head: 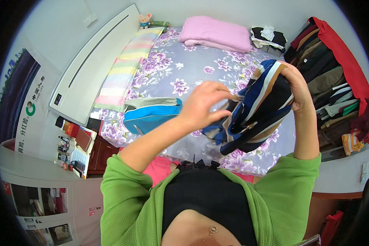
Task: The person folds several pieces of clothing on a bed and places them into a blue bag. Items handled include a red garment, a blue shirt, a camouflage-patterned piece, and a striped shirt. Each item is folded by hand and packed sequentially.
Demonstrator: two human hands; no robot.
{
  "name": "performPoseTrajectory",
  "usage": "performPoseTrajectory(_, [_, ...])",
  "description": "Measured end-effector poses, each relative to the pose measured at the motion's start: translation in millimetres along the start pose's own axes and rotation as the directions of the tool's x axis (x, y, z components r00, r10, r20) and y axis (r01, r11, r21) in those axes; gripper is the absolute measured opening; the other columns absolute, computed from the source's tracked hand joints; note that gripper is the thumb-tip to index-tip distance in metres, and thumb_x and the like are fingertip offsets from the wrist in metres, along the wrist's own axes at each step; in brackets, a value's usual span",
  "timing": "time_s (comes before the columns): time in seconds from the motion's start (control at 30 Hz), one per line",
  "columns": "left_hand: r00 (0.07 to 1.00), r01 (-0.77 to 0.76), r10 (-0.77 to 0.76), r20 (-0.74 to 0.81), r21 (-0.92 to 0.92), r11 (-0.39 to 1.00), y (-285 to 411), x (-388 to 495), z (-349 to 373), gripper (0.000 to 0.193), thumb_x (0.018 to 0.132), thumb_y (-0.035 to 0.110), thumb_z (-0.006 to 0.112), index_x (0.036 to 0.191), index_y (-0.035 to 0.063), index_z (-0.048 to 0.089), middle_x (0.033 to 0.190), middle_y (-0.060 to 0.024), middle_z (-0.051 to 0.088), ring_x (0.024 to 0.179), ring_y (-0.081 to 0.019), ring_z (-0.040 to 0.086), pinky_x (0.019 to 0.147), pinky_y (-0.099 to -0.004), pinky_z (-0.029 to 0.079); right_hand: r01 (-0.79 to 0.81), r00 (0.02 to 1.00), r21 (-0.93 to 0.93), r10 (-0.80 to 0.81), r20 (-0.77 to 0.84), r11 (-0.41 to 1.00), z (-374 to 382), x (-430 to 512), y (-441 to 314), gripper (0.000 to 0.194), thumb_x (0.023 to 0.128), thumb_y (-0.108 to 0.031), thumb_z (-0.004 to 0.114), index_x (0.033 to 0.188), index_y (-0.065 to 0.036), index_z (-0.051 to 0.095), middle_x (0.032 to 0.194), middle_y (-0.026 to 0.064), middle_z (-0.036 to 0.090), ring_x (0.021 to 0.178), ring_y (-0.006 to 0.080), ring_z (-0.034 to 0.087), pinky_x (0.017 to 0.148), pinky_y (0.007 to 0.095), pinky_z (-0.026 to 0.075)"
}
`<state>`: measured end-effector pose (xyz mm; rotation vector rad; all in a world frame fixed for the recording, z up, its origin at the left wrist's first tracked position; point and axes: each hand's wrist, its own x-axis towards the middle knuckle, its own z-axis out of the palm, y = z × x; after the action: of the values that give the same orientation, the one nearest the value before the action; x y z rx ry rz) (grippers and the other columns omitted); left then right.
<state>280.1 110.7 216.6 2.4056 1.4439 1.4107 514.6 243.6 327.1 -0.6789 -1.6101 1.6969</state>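
Note:
In front of me hangs a bundled striped cloth (pixel 258 107) in navy, black, white and tan. Its lower end droops over the bed, and I cannot tell whether it is a garment or a scarf. My right hand (pixel 296 87) grips its upper right side, fingers partly hidden behind the fabric. At its left edge is my left hand (pixel 206 103), with thumb and fingers apart; whether the fingertips touch the cloth is unclear. A blue fabric bag (pixel 153 116) with a pale lining lies on the bed behind my left forearm, its top gaping.
The bed's floral sheet (pixel 196 72) spreads before me. Striped pillows (pixel 118 80) line the headboard (pixel 95 61). A folded pink quilt (pixel 215 33) and folded clothes (pixel 268 40) lie at the far side. Hanging clothes (pixel 323 64) stand right; a cluttered bedside cabinet (pixel 103 155) stands left.

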Motion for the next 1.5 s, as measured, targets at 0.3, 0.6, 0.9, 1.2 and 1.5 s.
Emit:
performPoseTrajectory(0.3, [0.994, 0.059, -0.018, 0.106, -0.403, 0.913, -11, 10, 70, 0.025, 0.077, 0.009, 0.076, 0.1, 0.0042, 0.068, 0.107, -0.0093, 0.064, 0.105, -0.0269, 0.059, 0.086, -0.0376, 0.049, -0.063, 0.994, 0.097, 0.054, 0.093, 0.993, -27, -9, 10, 0.022, 0.093, -0.014, 0.056, 0.108, 0.0, 0.064, 0.099, 0.0061, 0.07, 0.084, 0.0116, 0.068, 0.078, 0.0256, 0.055])
performPoseTrajectory(0.6, [0.934, 0.236, -0.223, -0.279, 0.012, 0.972, -29, 40, -7, 0.021, 0.092, 0.015, 0.06, 0.106, 0.0015, 0.069, 0.088, -0.0168, 0.07, 0.077, -0.0325, 0.067, 0.072, -0.0362, 0.052, -0.033, 0.951, -0.485, 0.177, 0.254, 0.874, -101, -4, 27, 0.035, 0.089, -0.031, 0.071, 0.111, -0.004, 0.064, 0.096, 0.0004, 0.066, 0.086, 0.0067, 0.059, 0.076, 0.0201, 0.049])
performPoseTrajectory(0.9, [0.827, 0.454, -0.499, -0.257, -0.217, 0.864, -46, 82, -78, 0.028, 0.098, 0.027, 0.059, 0.105, 0.0015, 0.068, 0.087, -0.0007, 0.066, 0.081, -0.0092, 0.056, 0.077, -0.0245, 0.046, 0.159, 0.923, -0.763, 0.18, 0.34, 0.626, -116, 5, 59, 0.063, 0.069, -0.012, 0.083, 0.126, -0.003, 0.058, 0.108, 0.0104, 0.066, 0.1, 0.0198, 0.061, 0.092, 0.0286, 0.046])
performPoseTrajectory(1.2, [0.888, 0.13, -0.245, 0.388, 0.301, 0.945, -78, 52, -106, 0.075, 0.057, 0.009, 0.088, 0.126, 0.0237, 0.063, 0.103, -0.0043, 0.057, 0.09, -0.0277, 0.06, 0.077, -0.0383, 0.051, 0.218, 0.94, -0.779, -0.342, 0.006, 0.587, -146, 30, 73, 0.035, 0.074, 0.017, 0.054, 0.102, 0.0, 0.067, 0.092, 0.0008, 0.064, 0.089, 0.0111, 0.061, 0.083, 0.0226, 0.047])
performPoseTrajectory(1.5, [0.962, 0.14, -0.063, 0.264, -0.285, 0.948, -134, 17, -87, 0.043, 0.072, -0.003, 0.076, 0.112, 0.014, 0.075, 0.128, -0.0064, 0.046, 0.073, -0.0128, 0.046, 0.077, -0.0243, 0.041, -0.143, 0.987, -0.472, 0.089, -0.135, 0.87, -153, 22, 61, 0.02, 0.08, -0.007, 0.068, 0.1, -0.004, 0.066, 0.092, -0.002, 0.065, 0.086, 0.006, 0.059, 0.081, 0.0201, 0.046])
